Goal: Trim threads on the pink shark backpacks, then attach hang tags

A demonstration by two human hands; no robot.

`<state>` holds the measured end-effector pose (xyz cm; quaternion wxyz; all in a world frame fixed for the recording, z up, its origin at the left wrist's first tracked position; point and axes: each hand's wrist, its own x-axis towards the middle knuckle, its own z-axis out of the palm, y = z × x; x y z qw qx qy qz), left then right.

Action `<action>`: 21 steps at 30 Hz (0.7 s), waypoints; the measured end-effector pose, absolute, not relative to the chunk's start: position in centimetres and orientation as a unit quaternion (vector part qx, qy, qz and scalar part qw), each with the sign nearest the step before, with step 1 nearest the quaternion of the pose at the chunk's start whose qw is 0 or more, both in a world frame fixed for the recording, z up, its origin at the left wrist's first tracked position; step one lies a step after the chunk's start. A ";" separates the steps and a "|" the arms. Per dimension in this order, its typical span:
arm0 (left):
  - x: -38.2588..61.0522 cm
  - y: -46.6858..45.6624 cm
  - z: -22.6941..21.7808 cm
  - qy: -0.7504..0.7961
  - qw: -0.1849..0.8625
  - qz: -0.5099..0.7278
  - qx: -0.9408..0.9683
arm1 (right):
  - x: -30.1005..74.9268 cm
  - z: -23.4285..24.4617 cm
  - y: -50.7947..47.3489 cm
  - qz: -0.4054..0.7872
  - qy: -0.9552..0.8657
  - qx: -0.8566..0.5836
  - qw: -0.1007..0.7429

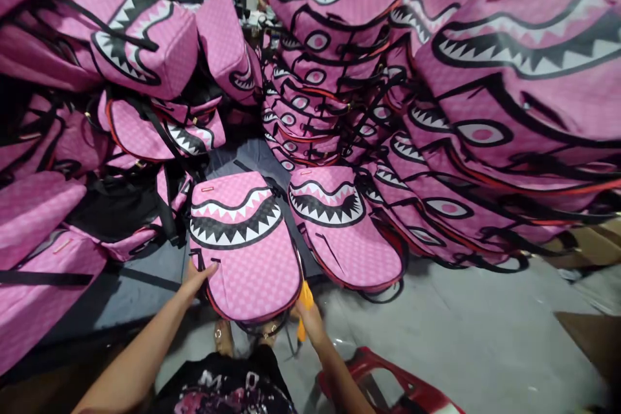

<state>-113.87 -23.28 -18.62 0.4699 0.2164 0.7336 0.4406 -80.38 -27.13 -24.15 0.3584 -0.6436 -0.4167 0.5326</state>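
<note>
Held, checked pink backpack [257, 272]: 1 toothy mouth [237, 230], apparently red piping [224, 315].

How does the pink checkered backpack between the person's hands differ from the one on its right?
The held pink checkered backpack has the left hand on its edge; the neighbouring backpack is untouched. The held backpack's rounded end points nearly straight down the picture; the neighbouring backpack's slants lower right. Both bear toothed mouth prints.

Pink shark-mouth backpack [247, 265], front up
</note>
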 end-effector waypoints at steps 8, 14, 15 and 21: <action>-115.5 -23.3 -22.6 0.682 0.548 0.454 0.169 | -79.6 -26.5 -27.8 0.535 -0.290 -0.669 0.427; -116.0 -24.2 -20.7 0.690 0.539 0.451 0.173 | -86.2 -21.8 -23.6 0.483 -0.357 -0.639 0.481; -116.0 -24.8 -20.3 0.699 0.531 0.451 0.162 | -86.6 -20.9 -24.8 0.477 -0.369 -0.634 0.484; -114.5 -27.8 -14.9 0.677 0.560 0.456 0.142 | -85.9 -12.5 -29.3 0.390 -0.395 -0.618 0.556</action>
